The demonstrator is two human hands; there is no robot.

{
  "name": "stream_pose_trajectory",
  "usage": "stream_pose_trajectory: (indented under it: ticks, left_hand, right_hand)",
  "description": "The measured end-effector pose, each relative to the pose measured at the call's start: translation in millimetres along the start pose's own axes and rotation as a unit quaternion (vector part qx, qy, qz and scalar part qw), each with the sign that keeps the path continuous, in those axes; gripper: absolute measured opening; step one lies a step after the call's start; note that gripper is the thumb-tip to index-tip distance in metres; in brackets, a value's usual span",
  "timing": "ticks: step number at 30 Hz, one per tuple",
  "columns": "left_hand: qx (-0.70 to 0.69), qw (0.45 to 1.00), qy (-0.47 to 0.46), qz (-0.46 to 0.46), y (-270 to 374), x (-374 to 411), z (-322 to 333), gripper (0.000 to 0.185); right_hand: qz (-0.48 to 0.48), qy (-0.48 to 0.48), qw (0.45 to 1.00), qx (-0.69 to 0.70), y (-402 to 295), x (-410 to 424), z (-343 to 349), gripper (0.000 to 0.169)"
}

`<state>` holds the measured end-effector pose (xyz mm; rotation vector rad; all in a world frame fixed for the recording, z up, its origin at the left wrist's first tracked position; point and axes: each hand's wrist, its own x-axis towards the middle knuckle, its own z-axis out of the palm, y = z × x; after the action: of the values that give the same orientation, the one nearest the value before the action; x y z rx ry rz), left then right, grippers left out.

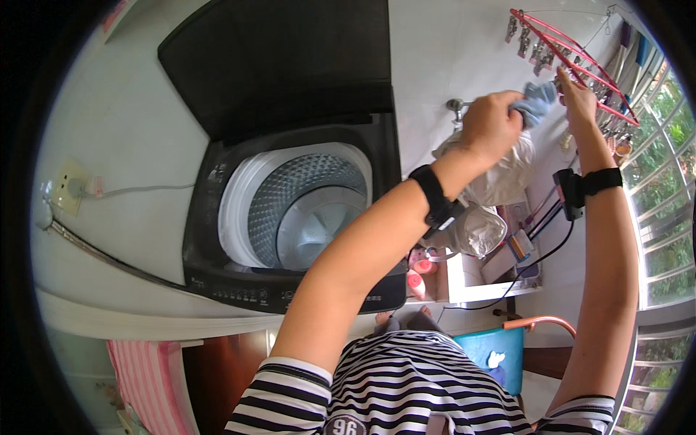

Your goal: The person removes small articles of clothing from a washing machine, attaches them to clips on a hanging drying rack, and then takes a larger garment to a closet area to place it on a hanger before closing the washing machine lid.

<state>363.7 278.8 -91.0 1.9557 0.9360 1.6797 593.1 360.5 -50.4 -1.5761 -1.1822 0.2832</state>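
Observation:
My left hand [492, 128] is closed around a small bunched light-blue cloth [535, 104], possibly a sock. The cloth's far end reaches close to my right hand [579, 103]. That hand is raised at the near edge of a red clip hanger [554, 46], its thumb and fingers closed at what looks like one of the clips; my fingers partly hide it. Several metal clips [524, 43] dangle from the hanger's frame. Both wrists wear black straps with small devices.
A top-loading washing machine [293, 293] stands at left with its dark lid [283, 65] raised. Behind my left forearm are a wall tap [455, 104] and a pale covered bundle [505, 174]. Pink-capped bottles [416, 285] stand below. A barred window [666, 217] runs along the right.

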Motion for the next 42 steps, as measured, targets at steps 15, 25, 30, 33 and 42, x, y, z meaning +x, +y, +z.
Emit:
stream_pose_trajectory:
  ticks: [15, 25, 30, 33, 42]
  left_hand:
    - [-0.222, 0.973, 0.03, -0.061, 48.4, 9.1, -6.8, 0.023]
    - [-0.293, 0.955, -0.04, -0.025, 132.9, -27.9, -7.4, 0.025]
    - [-0.287, 0.953, -0.067, -0.067, 165.1, -87.7, -38.8, 0.025]
    - [-0.208, 0.977, -0.006, -0.046, 185.5, -138.8, -52.2, 0.03]
    - [-0.082, 0.987, 0.107, -0.091, 229.7, -278.5, -225.3, 0.02]
  right_hand:
    - [0.035, -0.329, 0.876, 0.35, -55.1, -121.8, -44.9, 0.075]
    - [-0.134, -0.252, 0.914, 0.288, -83.3, -173.0, -112.5, 0.038]
    - [-0.158, -0.248, 0.92, 0.261, -88.8, -219.3, -122.0, 0.025]
    - [-0.148, -0.212, 0.915, 0.31, -74.5, -259.5, -119.2, 0.024]
    - [0.039, -0.35, 0.84, 0.413, -96.1, -408.2, -55.7, 0.03]
